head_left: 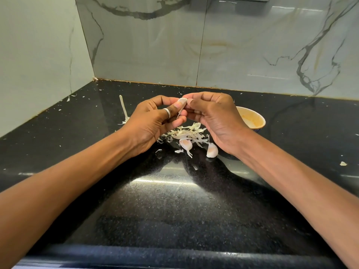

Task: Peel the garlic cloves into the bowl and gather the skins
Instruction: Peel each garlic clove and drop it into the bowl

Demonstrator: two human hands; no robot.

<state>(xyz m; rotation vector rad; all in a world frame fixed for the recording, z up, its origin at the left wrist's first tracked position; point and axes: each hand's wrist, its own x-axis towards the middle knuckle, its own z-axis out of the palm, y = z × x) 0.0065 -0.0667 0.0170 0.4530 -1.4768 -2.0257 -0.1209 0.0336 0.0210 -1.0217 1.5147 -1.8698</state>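
Both hands meet just beside the bowl (260, 117), raised off the counter (174, 200). The left hand (153, 121) pinches a garlic clove (182, 101) between thumb and fingertips. The right hand (211, 117) pinches its top end, and a strip of skin hangs loose below. The clove looks light, firm and likely slippery once bare, so grip its flanks and pick the papery skin from the tip. In front of the bowl lie a heap of skins (186, 133) and two more cloves (186, 145); the skins look feather-light and should scatter easily.
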